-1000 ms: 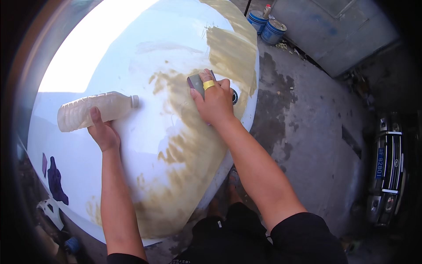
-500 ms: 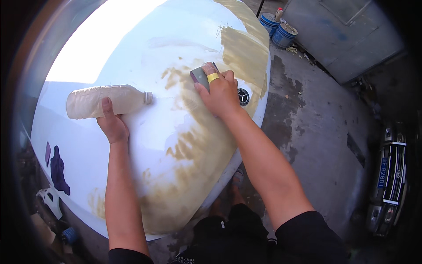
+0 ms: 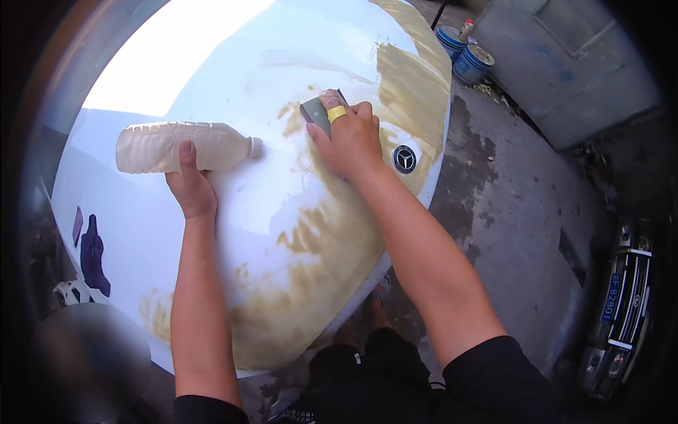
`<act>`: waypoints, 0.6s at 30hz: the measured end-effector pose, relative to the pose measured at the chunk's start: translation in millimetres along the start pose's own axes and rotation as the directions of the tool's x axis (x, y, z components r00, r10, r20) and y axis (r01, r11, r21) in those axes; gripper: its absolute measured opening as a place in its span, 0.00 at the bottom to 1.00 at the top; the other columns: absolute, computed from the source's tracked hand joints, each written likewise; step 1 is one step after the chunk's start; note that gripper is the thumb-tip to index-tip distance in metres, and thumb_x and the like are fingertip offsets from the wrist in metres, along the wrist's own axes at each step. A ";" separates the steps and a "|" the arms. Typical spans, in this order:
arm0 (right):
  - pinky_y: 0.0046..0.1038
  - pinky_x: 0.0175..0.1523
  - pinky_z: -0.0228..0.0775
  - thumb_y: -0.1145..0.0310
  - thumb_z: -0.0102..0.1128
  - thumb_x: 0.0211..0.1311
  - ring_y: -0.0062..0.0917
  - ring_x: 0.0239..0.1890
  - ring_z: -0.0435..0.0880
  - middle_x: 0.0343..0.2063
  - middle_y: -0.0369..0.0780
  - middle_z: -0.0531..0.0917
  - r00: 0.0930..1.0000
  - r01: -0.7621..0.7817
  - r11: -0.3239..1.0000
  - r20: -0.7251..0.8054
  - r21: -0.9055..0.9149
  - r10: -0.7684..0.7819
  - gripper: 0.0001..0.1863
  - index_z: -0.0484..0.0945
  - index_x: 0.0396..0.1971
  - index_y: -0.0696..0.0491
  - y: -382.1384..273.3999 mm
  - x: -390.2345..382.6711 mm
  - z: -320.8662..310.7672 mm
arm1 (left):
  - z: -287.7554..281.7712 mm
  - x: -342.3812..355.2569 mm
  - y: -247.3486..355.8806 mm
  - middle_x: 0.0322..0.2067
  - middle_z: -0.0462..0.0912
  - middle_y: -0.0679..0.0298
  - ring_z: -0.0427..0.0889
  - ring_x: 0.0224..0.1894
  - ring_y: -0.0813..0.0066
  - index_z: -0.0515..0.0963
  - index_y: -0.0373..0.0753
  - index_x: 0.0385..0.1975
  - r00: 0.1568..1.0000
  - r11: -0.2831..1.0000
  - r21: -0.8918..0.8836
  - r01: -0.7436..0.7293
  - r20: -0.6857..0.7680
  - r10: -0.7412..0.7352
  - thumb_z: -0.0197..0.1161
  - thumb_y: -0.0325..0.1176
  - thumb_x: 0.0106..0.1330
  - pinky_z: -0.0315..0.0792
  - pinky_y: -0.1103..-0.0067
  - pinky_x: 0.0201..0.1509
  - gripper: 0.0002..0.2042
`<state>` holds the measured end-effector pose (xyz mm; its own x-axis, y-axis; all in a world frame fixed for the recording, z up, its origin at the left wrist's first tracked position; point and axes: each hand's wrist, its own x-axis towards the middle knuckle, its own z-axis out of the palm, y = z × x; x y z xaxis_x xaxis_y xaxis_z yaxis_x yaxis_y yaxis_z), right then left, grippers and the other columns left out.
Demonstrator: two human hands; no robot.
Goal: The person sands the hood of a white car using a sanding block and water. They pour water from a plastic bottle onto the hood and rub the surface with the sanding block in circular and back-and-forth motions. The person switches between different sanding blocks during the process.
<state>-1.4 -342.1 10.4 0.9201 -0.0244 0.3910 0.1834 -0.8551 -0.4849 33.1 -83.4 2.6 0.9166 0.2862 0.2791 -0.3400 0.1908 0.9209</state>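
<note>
My left hand point(image 3: 191, 187) grips a clear plastic bottle point(image 3: 145, 148) of cloudy liquid, lying sideways in the air, with a faint thin streak by its capped end. My right hand point(image 3: 349, 141), with yellow tape round one finger, presses a grey-green block point(image 3: 313, 112) onto a white curved car panel point(image 3: 138, 254) smeared with tan patches. A round dark emblem point(image 3: 404, 159) sits just right of that hand. A purple cloth point(image 3: 94, 258) and a small purple piece point(image 3: 78, 226) rest at the panel's left.
Two blue buckets point(image 3: 472, 65) stand at the top right beside a grey metal panel point(image 3: 565, 78). Stained concrete floor point(image 3: 494, 212) runs right of the car panel to a chrome-and-black bumper point(image 3: 628, 304). A round blurred patch covers the lower left.
The view has shifted, so the panel sits further right. Both hands appear higher; my right hand has slid left of the emblem, uncovering it.
</note>
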 end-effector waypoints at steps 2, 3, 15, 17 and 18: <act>0.42 0.56 0.64 0.59 0.66 0.57 0.40 0.51 0.71 0.63 0.38 0.73 0.997 0.083 0.996 -0.004 0.034 -0.083 0.29 0.74 0.59 0.52 -10.4 -34.4 8.3 | -7.2 -0.3 3.9 0.55 0.73 0.57 0.74 0.57 0.63 0.65 0.34 0.60 1.000 1.000 0.031 -0.002 -0.017 0.002 0.64 0.55 0.65 0.69 0.67 0.63 0.34; 0.41 0.56 0.64 0.59 0.67 0.56 0.40 0.51 0.71 0.63 0.37 0.74 0.989 0.150 0.987 0.000 0.049 -0.150 0.30 0.74 0.59 0.51 -19.8 -73.0 10.3 | -10.8 -1.4 6.3 0.55 0.73 0.58 0.74 0.58 0.63 0.65 0.35 0.61 1.000 0.999 0.044 0.000 -0.028 0.002 0.64 0.54 0.66 0.69 0.66 0.63 0.33; 0.41 0.53 0.65 0.62 0.68 0.55 0.40 0.47 0.71 0.63 0.40 0.74 0.999 0.026 1.000 -0.034 -0.011 -0.026 0.26 0.77 0.54 0.54 7.5 -6.7 5.8 | -2.9 -0.7 3.1 0.55 0.73 0.57 0.74 0.58 0.62 0.65 0.34 0.60 1.000 1.000 0.003 0.020 0.016 -0.021 0.63 0.56 0.65 0.69 0.65 0.63 0.34; 0.42 0.53 0.65 0.61 0.69 0.54 0.40 0.47 0.72 0.64 0.39 0.73 0.993 0.095 0.994 -0.081 0.061 -0.090 0.28 0.77 0.56 0.54 1.9 -61.3 1.6 | -6.1 -0.8 2.3 0.54 0.73 0.57 0.75 0.56 0.63 0.66 0.34 0.59 1.000 1.000 -0.012 0.017 0.002 -0.017 0.64 0.55 0.65 0.69 0.67 0.63 0.34; 0.42 0.53 0.65 0.61 0.69 0.54 0.40 0.48 0.72 0.65 0.39 0.73 0.993 0.101 0.994 -0.066 0.051 -0.098 0.29 0.76 0.57 0.54 -2.8 -103.0 -4.1 | -6.3 -0.9 0.2 0.53 0.74 0.57 0.75 0.56 0.64 0.66 0.33 0.58 1.000 1.000 -0.024 0.016 -0.004 -0.016 0.64 0.55 0.65 0.70 0.67 0.62 0.33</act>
<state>-98.1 -339.3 -25.2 0.8729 0.0251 0.4873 0.2931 -0.8255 -0.4823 30.8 -77.7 0.9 0.9212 0.2871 0.2628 -0.3300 0.2181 0.9185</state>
